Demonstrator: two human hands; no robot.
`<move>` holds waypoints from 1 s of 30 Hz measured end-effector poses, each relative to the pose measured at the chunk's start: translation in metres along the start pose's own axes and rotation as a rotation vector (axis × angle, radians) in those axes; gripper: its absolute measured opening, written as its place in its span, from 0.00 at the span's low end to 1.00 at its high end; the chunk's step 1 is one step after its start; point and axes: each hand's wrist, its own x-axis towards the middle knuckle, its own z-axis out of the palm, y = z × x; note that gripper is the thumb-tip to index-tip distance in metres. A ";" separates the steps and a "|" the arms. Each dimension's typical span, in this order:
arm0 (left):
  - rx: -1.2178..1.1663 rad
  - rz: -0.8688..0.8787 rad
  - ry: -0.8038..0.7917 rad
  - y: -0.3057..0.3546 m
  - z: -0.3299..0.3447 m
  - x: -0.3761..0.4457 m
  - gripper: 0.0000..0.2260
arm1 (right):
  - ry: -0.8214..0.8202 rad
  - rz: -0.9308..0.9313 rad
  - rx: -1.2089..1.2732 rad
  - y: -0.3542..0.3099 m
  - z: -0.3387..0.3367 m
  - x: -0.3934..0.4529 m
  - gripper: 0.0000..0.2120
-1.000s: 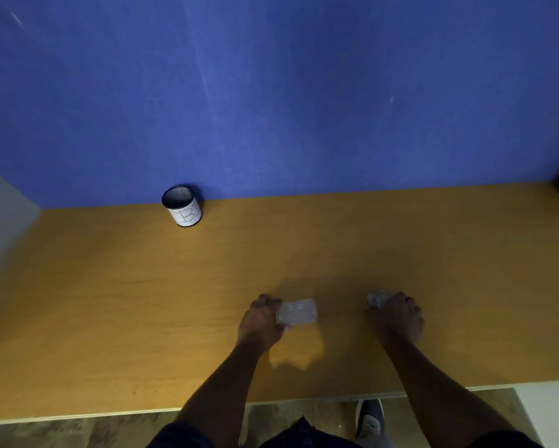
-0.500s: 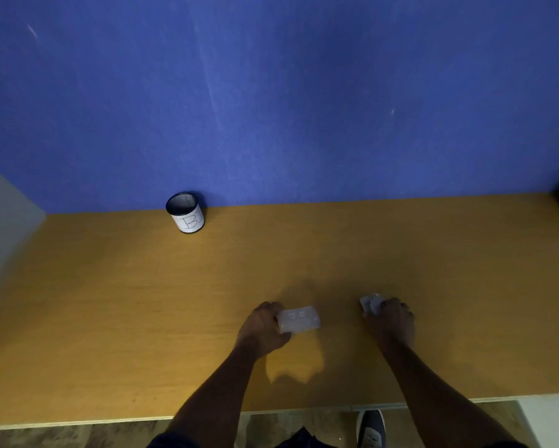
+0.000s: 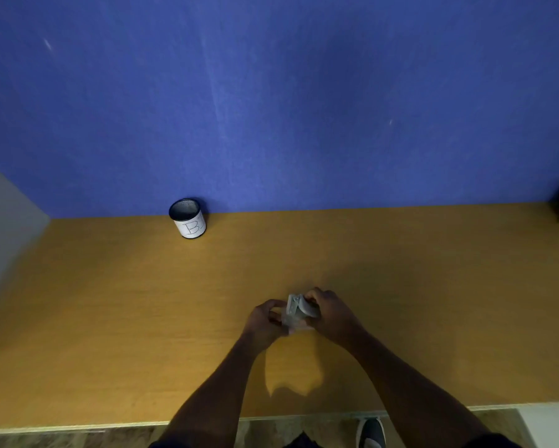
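My two hands meet over an orange-brown wooden surface (image 3: 142, 318), near its front edge and a little right of centre. A shadow beneath them suggests they are raised off it. My left hand (image 3: 265, 321) has its fingers curled round a small pale grey flat rectangular piece (image 3: 291, 315), held on edge and tilted. My right hand (image 3: 333, 315) pinches a small white curved piece (image 3: 306, 310) against the top of it, so the two pieces touch. They are too blurred to identify.

Both forearms reach forward from the bottom of the view and converge, wrists turned inward.

To join the pieces well, I judge the left grip should act as a steady anchor. I should line up the edges before pressing, then push gently with the right fingers so nothing slips.

Well apart, against the blue wall (image 3: 271, 92), stands a black mesh cylindrical pot with a white label marked B (image 3: 189, 219).
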 end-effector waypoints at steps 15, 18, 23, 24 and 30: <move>-0.488 -0.095 -0.136 0.035 -0.009 -0.016 0.27 | 0.012 -0.112 -0.058 0.000 -0.014 0.003 0.23; -0.519 -0.072 -0.147 0.036 -0.013 -0.021 0.27 | 0.009 -0.127 -0.090 0.003 -0.019 0.003 0.21; -0.542 -0.059 -0.154 0.034 -0.017 -0.022 0.26 | -0.030 -0.113 -0.149 0.008 -0.023 0.000 0.21; -0.544 -0.060 -0.158 0.034 -0.017 -0.022 0.26 | -0.037 -0.112 -0.148 0.008 -0.023 0.000 0.20; -0.563 -0.045 -0.174 0.028 -0.018 -0.017 0.26 | -0.048 -0.116 -0.085 0.007 -0.022 0.003 0.21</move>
